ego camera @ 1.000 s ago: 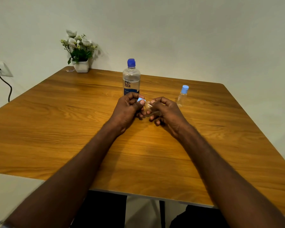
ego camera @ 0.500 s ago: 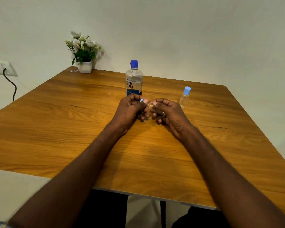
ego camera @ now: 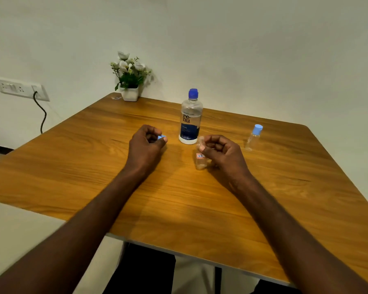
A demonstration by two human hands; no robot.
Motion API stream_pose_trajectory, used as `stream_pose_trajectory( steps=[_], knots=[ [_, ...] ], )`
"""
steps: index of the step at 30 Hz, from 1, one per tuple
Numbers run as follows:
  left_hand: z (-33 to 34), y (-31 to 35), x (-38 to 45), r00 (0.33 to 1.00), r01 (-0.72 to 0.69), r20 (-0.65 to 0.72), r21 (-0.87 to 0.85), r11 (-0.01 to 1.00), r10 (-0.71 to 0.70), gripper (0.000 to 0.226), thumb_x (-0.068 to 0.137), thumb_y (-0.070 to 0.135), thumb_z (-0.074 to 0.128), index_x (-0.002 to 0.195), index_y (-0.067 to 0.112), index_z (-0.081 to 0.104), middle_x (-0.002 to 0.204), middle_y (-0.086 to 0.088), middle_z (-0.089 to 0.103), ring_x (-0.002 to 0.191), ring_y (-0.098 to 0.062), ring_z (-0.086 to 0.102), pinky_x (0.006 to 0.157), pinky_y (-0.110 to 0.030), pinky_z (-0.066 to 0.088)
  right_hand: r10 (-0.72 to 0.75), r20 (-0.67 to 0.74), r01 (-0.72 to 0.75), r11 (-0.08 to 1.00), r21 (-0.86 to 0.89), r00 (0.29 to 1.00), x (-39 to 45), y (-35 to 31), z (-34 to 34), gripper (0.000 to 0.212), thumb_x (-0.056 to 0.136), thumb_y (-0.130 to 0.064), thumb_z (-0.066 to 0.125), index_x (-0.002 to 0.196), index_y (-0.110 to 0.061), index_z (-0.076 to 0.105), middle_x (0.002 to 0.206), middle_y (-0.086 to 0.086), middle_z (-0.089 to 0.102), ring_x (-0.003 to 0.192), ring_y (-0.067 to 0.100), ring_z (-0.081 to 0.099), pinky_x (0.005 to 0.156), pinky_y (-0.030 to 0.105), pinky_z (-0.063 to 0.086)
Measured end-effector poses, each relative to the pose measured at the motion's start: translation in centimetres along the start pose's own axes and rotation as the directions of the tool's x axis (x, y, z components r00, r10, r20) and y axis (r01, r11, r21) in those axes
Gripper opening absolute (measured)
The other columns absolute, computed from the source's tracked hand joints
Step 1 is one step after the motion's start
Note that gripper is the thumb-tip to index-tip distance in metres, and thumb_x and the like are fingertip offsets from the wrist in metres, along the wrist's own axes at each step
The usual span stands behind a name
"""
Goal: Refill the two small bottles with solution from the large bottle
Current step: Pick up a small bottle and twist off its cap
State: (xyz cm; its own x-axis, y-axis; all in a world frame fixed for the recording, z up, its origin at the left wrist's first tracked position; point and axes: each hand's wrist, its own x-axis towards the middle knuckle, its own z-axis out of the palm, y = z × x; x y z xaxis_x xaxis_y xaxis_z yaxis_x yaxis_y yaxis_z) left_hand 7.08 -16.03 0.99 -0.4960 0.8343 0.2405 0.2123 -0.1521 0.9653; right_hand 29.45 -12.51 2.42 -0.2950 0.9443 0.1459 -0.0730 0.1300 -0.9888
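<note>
Two bare arms reach up from the bottom of the frame over the brown wooden tabletop (ego camera: 94,166). The left hand (ego camera: 146,148) sits just left of the middle, curled like a loose fist with its back facing up. Its grip is closed on a little light blue cap (ego camera: 162,137), pinched between the thumb and fingers.

The right hand (ego camera: 222,154) sits just right of the middle, also curled. Its grip is clamped on a small clear plastic bottle with a tiny white sticker (ego camera: 200,157). This bottle has no cap on top, and it stands almost upright with its bottom at or near the wood.

Between the two hands and a bit farther back stands the large clear bottle with a dark blue cap and dark blue label (ego camera: 190,119), upright and shut. To the right of the frame stands another small clear bottle with a light blue cap (ego camera: 253,137), apart from the right hand.
</note>
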Motion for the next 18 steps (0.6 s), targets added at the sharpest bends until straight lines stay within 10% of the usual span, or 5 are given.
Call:
stream_pose_trajectory(
  steps=[6, 18],
  knots=[
    [-1.5, -1.8, 1.5, 0.989, -0.002, -0.143, 0.290, 0.957, 0.046, 0.033, 0.095, 0.017, 0.073, 0.128, 0.018, 0.069, 0.116, -0.006, 0.076, 0.094, -0.023, 0.075, 0.084, -0.045, 0.064, -0.151, 0.014, 0.146, 0.918, -0.368, 0.988, 0.4, 0.5, 4.9, 0.041, 0.089, -0.025, 0.081, 0.128, -0.027, 0.069, 0.115, -0.013, 0.071, 0.099, 0.003, 0.068, 0.079, 0.020, 0.058],
    [-0.6, -2.0, 1.7, 0.983, -0.017, -0.153, 0.489, 0.872, 0.104, 0.026, 0.090, 0.010, 0.077, 0.115, 0.017, 0.074, 0.114, -0.006, 0.067, 0.099, -0.017, 0.066, 0.084, -0.032, 0.057, -0.341, -0.129, 0.197, 0.769, -0.608, 0.931, 0.9, 1.7, 7.7, 0.044, 0.089, -0.025, 0.081, 0.130, -0.024, 0.066, 0.112, -0.018, 0.061, 0.091, -0.003, 0.061, 0.077, 0.009, 0.048]
  ],
)
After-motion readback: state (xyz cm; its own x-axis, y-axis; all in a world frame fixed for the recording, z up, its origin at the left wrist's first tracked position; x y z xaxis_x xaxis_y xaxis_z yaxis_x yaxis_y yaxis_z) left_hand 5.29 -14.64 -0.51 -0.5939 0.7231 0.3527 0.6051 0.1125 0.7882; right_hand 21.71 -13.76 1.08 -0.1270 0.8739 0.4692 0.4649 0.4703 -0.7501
